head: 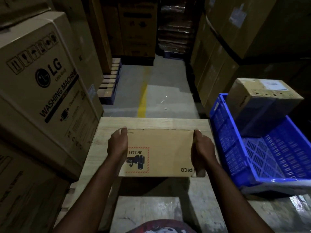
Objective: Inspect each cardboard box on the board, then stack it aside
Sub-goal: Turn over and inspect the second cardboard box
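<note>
Two bare hands hold one flat brown cardboard box (161, 152) over the pale wooden surface (104, 130): the left grip (117, 145) curls round its left edge, the right grip (202, 148) round its right edge. One blue slatted plastic crate (276, 158) sits right of the surface, with one taller cardboard box (262, 98) inside it.

Dim warehouse light, perhaps from overhead; edges bow and blur, far stacks lost in shadow.
</note>
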The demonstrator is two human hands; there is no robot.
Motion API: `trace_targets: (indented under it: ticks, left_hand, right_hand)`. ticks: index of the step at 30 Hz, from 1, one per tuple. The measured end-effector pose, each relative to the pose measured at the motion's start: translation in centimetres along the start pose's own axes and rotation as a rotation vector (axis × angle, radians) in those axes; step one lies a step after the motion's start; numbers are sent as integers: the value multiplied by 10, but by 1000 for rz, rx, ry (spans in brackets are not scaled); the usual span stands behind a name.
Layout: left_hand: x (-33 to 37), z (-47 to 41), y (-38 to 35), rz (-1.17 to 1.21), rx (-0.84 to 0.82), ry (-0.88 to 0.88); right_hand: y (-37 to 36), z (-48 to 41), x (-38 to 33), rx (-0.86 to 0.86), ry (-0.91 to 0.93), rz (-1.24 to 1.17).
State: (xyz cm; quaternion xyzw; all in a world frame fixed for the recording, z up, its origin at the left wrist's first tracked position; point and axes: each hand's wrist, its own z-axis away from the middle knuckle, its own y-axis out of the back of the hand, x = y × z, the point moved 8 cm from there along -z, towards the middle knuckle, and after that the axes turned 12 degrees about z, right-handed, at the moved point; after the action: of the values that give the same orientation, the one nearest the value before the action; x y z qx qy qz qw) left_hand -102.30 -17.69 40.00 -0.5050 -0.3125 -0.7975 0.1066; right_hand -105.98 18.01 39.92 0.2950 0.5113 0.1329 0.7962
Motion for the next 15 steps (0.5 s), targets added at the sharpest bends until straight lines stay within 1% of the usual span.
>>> trace_targets:
  ticks: [3,5,8,11,15]
  left_hand:
    - [5,1,7,20,-17,-15]
    - [-3,5,10,18,-16,5]
    - [-25,8,8,-60,-54,15]
    - [-48,15,2,-168,-113,1]
    - [-78,32,-5,-234,-142,-77]
  right_hand:
    - [5,-2,-4,34,44,-53]
    - [4,-2,-1,22,54,-69]
    - [-3,1,17,13,58,-27]
    - [-16,8,51,10,5,28]
    - [-28,23,88,21,-63,-11]
